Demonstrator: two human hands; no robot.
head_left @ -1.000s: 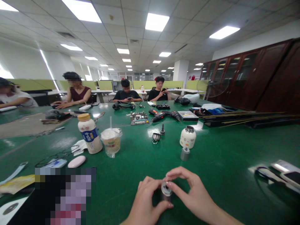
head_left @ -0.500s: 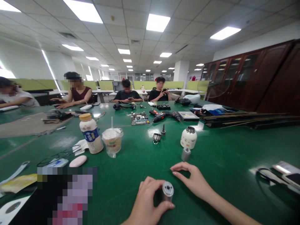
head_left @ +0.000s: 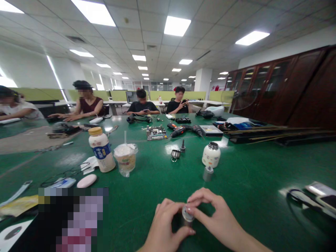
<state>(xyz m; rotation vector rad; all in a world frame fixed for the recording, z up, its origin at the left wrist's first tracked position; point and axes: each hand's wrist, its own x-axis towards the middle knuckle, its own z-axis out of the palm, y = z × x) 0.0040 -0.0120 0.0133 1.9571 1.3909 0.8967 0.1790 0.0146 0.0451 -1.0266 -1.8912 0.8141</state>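
Observation:
My left hand (head_left: 168, 224) grips a small silver metal cylinder (head_left: 187, 219), which looks like a small motor standing upright on the green table. Its thumb and index finger are around the sides. Over the cylinder's top, my right hand (head_left: 216, 217) has its thumb and fingertips pinched together, partly covering the end face. Whatever those fingertips hold, if anything, is too small or hidden to make out. Farther forward stands a second silver cylinder (head_left: 208, 174), just in front of a cream patterned bottle (head_left: 211, 155) without a lid.
A steel cup-shaped part (head_left: 175, 154) and a dark fitting (head_left: 183, 146) lie mid-table. Beyond are a circuit board (head_left: 156, 133) and power drills (head_left: 178, 131). On the left stand a drink bottle (head_left: 102, 150) and a plastic cup (head_left: 125, 159). Several people sit across the table.
My right hand has moved left and down, from beside the cylinder onto its top. My left hand keeps its hold in the same place.

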